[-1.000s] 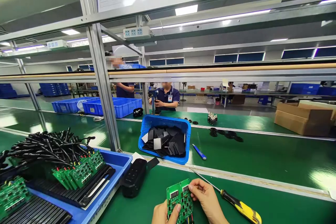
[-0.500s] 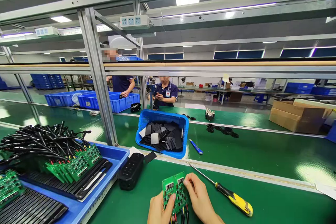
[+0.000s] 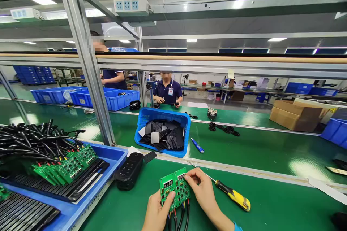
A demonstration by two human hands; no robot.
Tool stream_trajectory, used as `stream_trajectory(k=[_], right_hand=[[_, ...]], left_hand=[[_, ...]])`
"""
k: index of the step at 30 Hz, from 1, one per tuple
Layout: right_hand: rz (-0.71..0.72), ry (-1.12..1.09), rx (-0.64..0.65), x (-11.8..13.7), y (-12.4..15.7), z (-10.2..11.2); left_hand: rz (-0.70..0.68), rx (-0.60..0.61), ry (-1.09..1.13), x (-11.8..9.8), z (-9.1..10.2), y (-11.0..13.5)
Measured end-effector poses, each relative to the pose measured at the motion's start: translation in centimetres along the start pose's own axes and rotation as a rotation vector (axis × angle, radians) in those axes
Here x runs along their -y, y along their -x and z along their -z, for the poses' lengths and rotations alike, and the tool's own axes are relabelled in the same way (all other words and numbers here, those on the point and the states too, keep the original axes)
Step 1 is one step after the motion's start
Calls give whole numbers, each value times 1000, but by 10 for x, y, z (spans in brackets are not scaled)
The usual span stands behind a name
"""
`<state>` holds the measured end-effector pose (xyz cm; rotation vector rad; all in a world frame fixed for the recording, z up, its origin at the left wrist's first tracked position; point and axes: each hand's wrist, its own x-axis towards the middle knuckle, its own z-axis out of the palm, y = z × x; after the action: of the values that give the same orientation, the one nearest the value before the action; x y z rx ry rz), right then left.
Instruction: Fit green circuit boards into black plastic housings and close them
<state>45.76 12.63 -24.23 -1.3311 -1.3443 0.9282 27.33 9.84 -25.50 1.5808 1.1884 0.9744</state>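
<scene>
A green circuit board [image 3: 174,188] with two small red displays and red and black wires at its lower edge is held up over the green bench between both hands. My left hand [image 3: 156,213] pinches its lower left edge with the thumb on the board's face. My right hand [image 3: 202,189] grips the upper right corner with curled fingers. A black plastic housing [image 3: 128,170] lies to the left of the board. Right of my right hand lies a screwdriver [image 3: 228,191] with a yellow and black handle.
At the left, a blue tray [image 3: 106,171] holds more green boards, black cables and black strips. A blue bin [image 3: 163,131] of black parts and a blue pen [image 3: 197,145] sit beyond. A metal post [image 3: 86,68] rises at the left. Two people work across the line; cardboard boxes [image 3: 296,116] far right.
The view has tilted down and the board with both hands now sits higher in the frame, with its wires showing below. The grip on the board is unchanged.
</scene>
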Motion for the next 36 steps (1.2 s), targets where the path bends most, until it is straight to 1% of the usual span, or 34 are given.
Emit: stream_trajectory(k=[3,5,8,13,15,17,19,21,23,26,30,33,36], right_hand=[[37,76,-22,7,1,0],[74,99,-20,11,2,1],[120,124,-35,14,1,4],[114,145,-16,14,-1,7],[149,205,-8,14,1,6],[204,259,32,18,7,2],[262,266,110,24,16,-4],[302,223,196,31,24,-10],[328,204,224,37,30,-13],[362,279,168,40,28,-11],[345,385,85,37,20,-5],[317,397,69,37,18,-4],[271,348,82,39,18,-6]], left_hand=[[-29,-6,-175,-2,0,2],[-39,-15,-241,-5,1,2],[-78,-34,-282,-6,1,3],[-112,-36,-300,-6,-1,3],[-82,-38,-280,-6,-3,2],[17,-40,-185,-4,-4,0],[114,-33,-50,-2,-5,-2],[134,-27,22,0,-4,-5],[99,-31,8,0,-2,-6],[50,-19,-49,-3,-1,-5],[-13,20,-168,-8,-5,-2],[-26,17,-219,-10,-7,0],[-41,7,-242,-13,-7,1]])
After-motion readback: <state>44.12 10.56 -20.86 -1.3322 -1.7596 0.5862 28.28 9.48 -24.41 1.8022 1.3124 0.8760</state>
